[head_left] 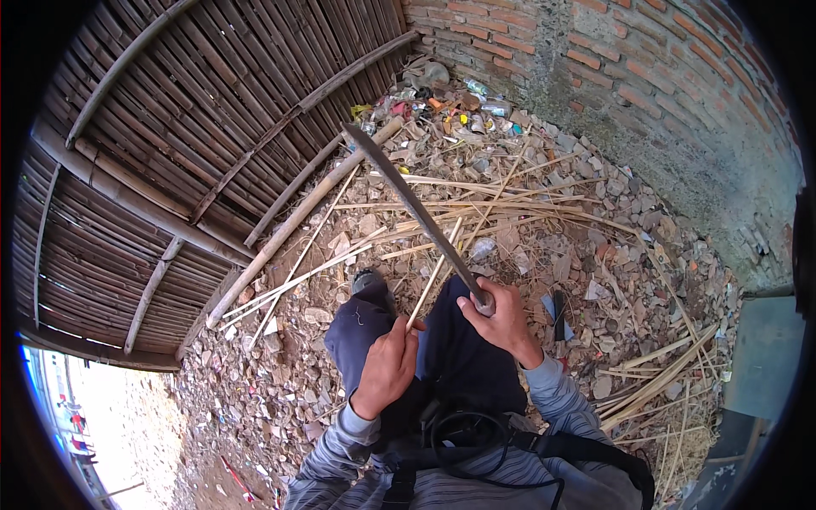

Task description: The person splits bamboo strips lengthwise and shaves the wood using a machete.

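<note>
nearest, at about 6 o'clock, the left hand has its grip clenched on the low end of a thin bamboo strip that rises toward 12 over the dark-trousered knees. just at 3 o'clock of it the right hand grips the handle of a long machete, whose blade slants up to 11 o'clock and meets the strip. farther out, more split bamboo strips lie on the rubble floor, with a woven bamboo panel at 10 o'clock and a brick wall at 1 o'clock.

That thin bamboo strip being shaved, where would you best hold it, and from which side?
Probably at its near end, as the left hand does now: fingers wrapped round the strip from the left, close to the knee. The strip is long, thin and slants up and away, so a low grip steadies it. That also keeps the hand below the long blade, which the right hand holds by the handle.
</note>
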### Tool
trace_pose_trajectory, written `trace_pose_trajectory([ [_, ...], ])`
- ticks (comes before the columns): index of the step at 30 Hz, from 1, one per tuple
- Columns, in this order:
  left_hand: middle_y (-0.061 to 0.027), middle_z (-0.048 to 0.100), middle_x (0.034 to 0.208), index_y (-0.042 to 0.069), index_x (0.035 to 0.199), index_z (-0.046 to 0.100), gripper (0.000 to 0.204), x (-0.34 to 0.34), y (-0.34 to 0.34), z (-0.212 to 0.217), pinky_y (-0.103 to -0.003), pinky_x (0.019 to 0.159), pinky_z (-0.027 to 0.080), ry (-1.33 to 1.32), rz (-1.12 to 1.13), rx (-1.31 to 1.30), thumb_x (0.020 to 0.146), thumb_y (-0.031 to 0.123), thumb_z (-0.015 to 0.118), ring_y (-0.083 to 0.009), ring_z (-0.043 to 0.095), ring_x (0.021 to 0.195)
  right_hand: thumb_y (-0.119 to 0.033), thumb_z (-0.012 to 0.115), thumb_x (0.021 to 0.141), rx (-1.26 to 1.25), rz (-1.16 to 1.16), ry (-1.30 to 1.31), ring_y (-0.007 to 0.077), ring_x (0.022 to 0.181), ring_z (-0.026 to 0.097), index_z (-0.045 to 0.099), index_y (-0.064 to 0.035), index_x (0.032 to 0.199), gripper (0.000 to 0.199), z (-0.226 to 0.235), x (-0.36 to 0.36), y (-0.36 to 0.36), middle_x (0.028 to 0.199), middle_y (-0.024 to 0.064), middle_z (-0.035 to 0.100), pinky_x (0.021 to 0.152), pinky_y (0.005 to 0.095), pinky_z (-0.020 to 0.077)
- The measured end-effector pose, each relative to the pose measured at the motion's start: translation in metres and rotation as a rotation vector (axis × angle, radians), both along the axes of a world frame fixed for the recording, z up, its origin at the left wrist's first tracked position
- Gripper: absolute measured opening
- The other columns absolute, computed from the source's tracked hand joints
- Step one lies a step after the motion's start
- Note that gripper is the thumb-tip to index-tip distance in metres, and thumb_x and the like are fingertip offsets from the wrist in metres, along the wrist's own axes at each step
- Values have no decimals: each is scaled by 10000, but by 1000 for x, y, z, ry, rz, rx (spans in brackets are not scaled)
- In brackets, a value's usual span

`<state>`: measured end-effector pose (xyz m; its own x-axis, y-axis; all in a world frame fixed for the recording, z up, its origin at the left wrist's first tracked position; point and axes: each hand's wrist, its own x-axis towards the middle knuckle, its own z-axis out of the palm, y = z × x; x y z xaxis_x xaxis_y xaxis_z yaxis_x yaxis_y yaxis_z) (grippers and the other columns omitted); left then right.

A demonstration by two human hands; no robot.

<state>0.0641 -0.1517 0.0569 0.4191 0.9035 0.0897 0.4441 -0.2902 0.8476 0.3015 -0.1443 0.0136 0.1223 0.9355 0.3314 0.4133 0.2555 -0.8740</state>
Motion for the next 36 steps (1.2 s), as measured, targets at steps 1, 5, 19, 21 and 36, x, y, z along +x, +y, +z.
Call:
trace_pose_trajectory([
  [1, -236, 664, 758, 11, 1112, 553, 96, 1, -1, -3, -547, 646, 486, 97, 10, 41, 1071, 96, 532, -476, 664, 745, -174, 790, 909, -24, 40, -18, 223, 462, 587, 633, -16, 853, 230, 2, -3, -1, 556, 80, 572, 484, 364, 414],
  [5, -247, 679, 801, 15, 1225, 580, 181, -1, -1, -15, -555, 670, 493, 335, 65, 55, 1079, 108, 528, -469, 682, 788, -165, 786, 912, -59, 161, -62, 227, 464, 594, 638, -30, 861, 207, 11, -10, -6, 556, 84, 569, 480, 363, 409],
  [19, -256, 682, 920, -10, 1243, 565, 264, -17, -6, 22, -543, 713, 521, 191, 207, 256, 995, 58, 624, -467, 681, 832, -122, 784, 854, -98, 134, -129, 340, 533, 639, 666, 30, 932, 207, -7, 10, 0, 624, 182, 597, 547, 382, 473],
  [21, -253, 689, 938, 18, 1255, 573, 246, -23, 5, 22, -548, 697, 517, 293, 190, 386, 1016, 68, 607, -467, 685, 831, -135, 787, 855, -102, 118, -164, 347, 536, 643, 673, 53, 954, 241, -6, 12, -1, 630, 194, 607, 550, 381, 484],
  [36, -177, 694, 734, 47, 985, 544, 167, 2, 15, 4, -539, 529, 529, 543, 252, 377, 1057, 191, 591, -421, 690, 630, -128, 825, 798, 25, 146, -283, 372, 619, 688, 612, -62, 906, 248, 7, -23, -11, 649, 130, 644, 550, 427, 524],
])
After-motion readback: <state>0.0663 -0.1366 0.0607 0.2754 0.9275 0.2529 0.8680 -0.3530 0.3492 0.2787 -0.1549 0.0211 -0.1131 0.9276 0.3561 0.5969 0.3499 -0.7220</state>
